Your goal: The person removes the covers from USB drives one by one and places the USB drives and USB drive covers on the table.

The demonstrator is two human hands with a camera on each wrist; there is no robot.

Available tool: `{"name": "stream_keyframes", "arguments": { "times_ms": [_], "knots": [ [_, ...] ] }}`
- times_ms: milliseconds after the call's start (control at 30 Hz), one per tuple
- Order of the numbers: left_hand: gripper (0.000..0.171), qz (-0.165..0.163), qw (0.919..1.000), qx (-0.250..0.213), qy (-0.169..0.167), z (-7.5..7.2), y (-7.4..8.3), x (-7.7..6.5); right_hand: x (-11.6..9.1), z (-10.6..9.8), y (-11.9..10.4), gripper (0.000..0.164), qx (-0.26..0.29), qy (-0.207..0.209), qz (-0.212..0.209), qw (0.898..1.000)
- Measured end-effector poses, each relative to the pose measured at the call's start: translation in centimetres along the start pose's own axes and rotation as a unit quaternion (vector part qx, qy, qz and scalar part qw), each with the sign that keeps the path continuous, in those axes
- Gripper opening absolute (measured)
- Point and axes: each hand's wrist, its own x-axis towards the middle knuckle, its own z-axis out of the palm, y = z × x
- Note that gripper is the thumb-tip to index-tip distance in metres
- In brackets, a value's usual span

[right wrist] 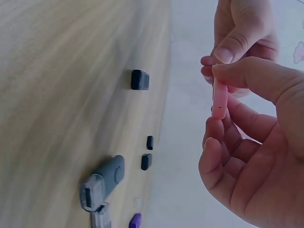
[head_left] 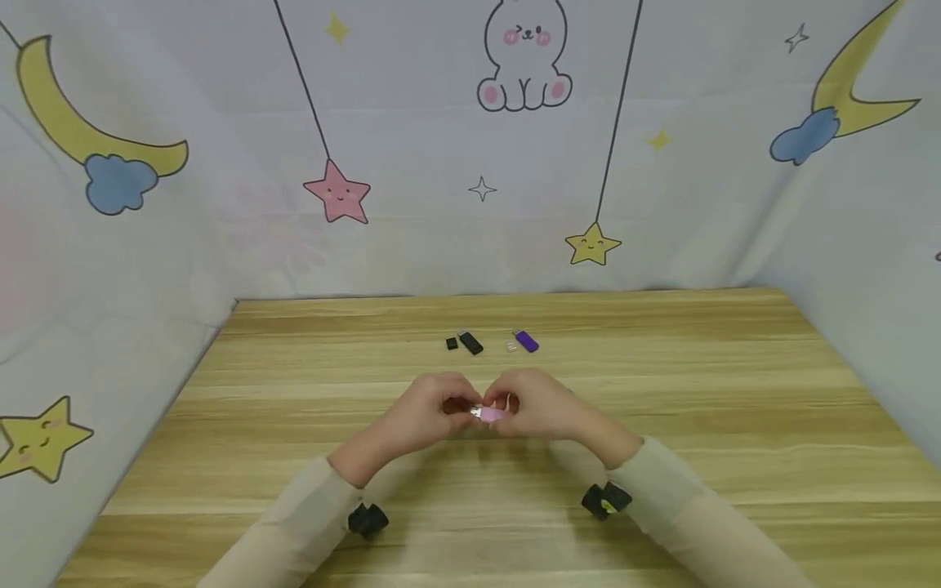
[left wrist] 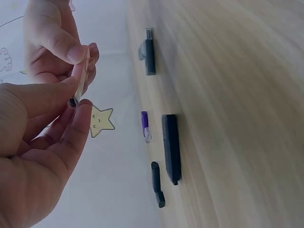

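Both hands meet over the table around a pink USB flash drive. My right hand pinches its pink body between thumb and fingers. At the opposite, plug end, my left hand pinches with thumb and fingertips. The silvery plug end shows between the hands in the head view. A small dark bit sits at the left fingertips in the left wrist view; I cannot tell what it is. Fingers cover part of the drive in every view.
Beyond the hands lie a black flash drive with a black cap, and a purple flash drive beside a clear cap. The wrist views show a grey drive with a clear end, a black block and a long dark piece.
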Motion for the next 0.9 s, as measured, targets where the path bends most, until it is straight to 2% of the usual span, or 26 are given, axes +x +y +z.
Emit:
{"name": "stream_keyframes", "arguments": {
  "times_ms": [300,567,900],
  "knots": [
    [0.013,0.033,0.9984,-0.02,0.041,0.5,0.8,-0.1,-1.3,-0.9,-0.6,0.021,-0.006,0.031,-0.018,0.999],
    [0.012,0.093,0.9931,-0.008,0.071,1.3,1.5,-0.6,-2.7,-1.2,-0.7,0.02,0.036,0.049,-0.041,0.997],
    [0.012,0.126,0.9892,-0.002,0.075,2.1,2.3,-1.4,-4.0,-0.2,-1.0,0.025,0.126,0.034,0.008,0.991]
  ]
}}
